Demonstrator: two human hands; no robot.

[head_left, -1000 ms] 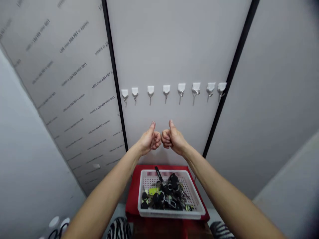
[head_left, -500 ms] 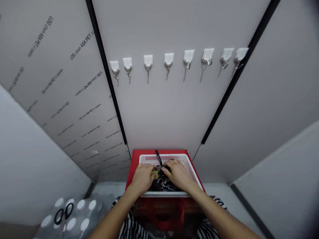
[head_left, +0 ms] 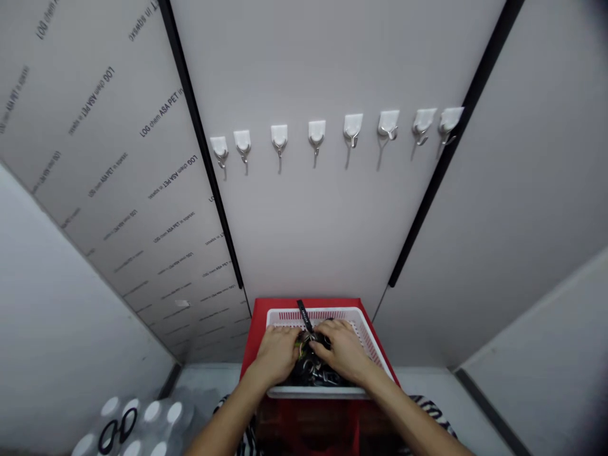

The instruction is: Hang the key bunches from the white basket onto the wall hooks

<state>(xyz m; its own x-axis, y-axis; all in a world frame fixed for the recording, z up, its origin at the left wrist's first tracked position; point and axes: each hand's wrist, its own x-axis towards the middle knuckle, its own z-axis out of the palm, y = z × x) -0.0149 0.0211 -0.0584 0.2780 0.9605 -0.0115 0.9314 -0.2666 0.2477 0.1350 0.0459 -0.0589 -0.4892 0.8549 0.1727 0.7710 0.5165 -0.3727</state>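
Note:
A white plastic basket [head_left: 372,342] holds a jumble of dark items [head_left: 316,375] with shiny metal rings and clasps. My left hand [head_left: 278,351] reaches over its left side with the fingers curled down into the pile; what they grip is hidden. Opposite, my right hand [head_left: 346,348] has its thumb and fingers bent around dark pieces. A black keychain strap [head_left: 304,315] with pale lettering sticks up between the hands, its lower end and metal ring at my right fingertips. Something yellow-green shows beside my left fingers.
The basket rests on a red box-like surface [head_left: 263,310]. Several white adhesive hooks [head_left: 316,134] line the panel ahead, between two black strips [head_left: 427,196]. At lower left, black-handled scissors [head_left: 108,437] lie on wrapped bottles with white caps [head_left: 152,411].
The view has tilted up slightly, so hooks and basket sit lower in the picture. Both hands stay in the basket; the yellow-green piece is now more covered by my left hand.

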